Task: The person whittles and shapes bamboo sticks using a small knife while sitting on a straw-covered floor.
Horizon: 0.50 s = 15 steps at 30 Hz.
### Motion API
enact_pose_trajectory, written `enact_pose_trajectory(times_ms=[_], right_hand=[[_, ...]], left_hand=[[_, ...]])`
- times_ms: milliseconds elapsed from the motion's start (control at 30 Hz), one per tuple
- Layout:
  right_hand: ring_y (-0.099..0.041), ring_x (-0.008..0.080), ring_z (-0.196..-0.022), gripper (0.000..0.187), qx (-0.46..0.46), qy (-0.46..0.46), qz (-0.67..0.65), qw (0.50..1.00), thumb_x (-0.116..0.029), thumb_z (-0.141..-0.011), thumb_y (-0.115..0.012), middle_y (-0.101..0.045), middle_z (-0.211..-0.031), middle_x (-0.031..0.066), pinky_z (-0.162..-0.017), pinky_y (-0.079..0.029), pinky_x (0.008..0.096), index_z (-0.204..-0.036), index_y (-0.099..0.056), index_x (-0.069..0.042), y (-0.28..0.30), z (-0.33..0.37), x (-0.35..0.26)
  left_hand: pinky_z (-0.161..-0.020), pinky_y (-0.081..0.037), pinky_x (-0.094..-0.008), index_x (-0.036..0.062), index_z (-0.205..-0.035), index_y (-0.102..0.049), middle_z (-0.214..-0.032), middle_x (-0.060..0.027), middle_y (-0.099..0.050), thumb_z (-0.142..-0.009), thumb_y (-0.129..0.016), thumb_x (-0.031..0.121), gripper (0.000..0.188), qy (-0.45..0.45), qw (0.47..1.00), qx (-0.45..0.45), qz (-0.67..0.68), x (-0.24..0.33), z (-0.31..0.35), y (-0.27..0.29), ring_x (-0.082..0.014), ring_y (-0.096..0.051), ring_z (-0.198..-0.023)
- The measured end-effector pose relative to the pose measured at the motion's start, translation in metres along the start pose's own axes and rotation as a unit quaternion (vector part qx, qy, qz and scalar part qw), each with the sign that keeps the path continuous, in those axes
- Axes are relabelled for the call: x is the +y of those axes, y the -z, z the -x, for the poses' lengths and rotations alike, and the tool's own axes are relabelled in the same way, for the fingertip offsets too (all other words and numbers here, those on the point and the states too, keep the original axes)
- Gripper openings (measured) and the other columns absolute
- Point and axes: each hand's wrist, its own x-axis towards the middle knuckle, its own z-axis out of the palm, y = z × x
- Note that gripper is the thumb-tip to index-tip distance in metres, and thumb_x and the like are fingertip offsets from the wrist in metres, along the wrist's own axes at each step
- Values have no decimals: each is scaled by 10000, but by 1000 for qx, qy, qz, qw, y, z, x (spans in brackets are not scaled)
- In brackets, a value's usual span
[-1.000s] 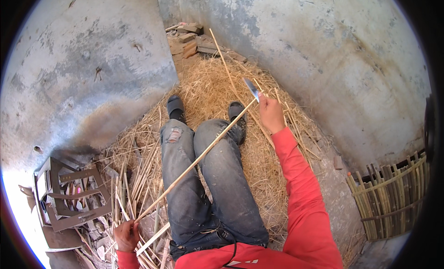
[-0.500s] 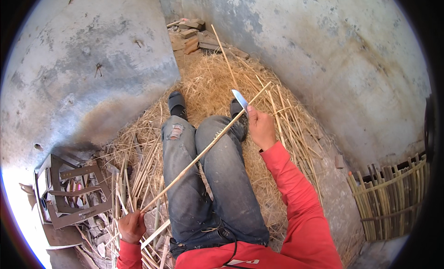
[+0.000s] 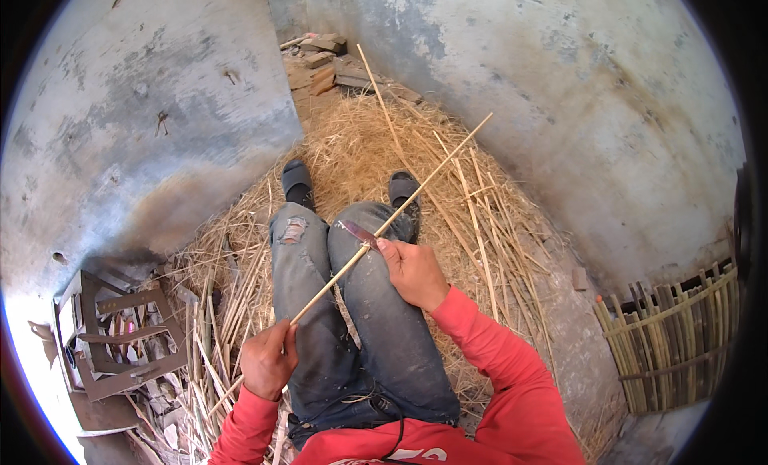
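A long thin bamboo strip [image 3: 436, 172] runs slantwise across my lap, from the lower left up to the far right. Its lower part is gripped by my left hand [image 3: 268, 358], fingers closed around it beside my left thigh. My right hand [image 3: 414, 271] is closed on a knife, above my right thigh. The knife's blade [image 3: 357, 231] points left and lies across the strip, touching it; my fingers hide the handle. My right thumb rests close to the strip.
Pale shavings [image 3: 352, 137] cover the floor around my feet. Split bamboo strips [image 3: 480, 217] lie at the right, more [image 3: 240, 305] at the left. A broken brown frame [image 3: 132, 337] stands left, a slatted bamboo panel [image 3: 676, 345] right. Bricks [image 3: 324, 53] sit between the walls.
My right hand has drawn the knife down and left along the strip, toward me. My left hand has moved up and right, holding the strip farther from its lower end.
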Motion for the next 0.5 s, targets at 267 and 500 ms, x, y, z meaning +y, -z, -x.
enact_pose_trajectory(times_ms=[267, 500], right_hand=[[-612, 430, -554, 498, 104, -7, 12, 995, -384, -1088, -492, -595, -634, 259, -518, -441, 490, -877, -714, 9, 22, -33, 29], [-604, 465, -599, 511, 206, 8, 120, 971, -376, -1087, -482, -589, -649, 266, -558, -447, 526, -848, -695, 23, 65, -97, 85]], left_hand=[[-512, -479, -399, 31, -975, -688, -695, -132, -648, -870, -762, 26, 128, -25, 999, 1, -25, -40, 46, 25, -309, -633, -566], [-472, -451, -392, 53, -910, -683, -649, -98, -609, -865, -745, 32, 80, -30, 994, 6, -103, -99, 131, 82, -284, -600, -518]])
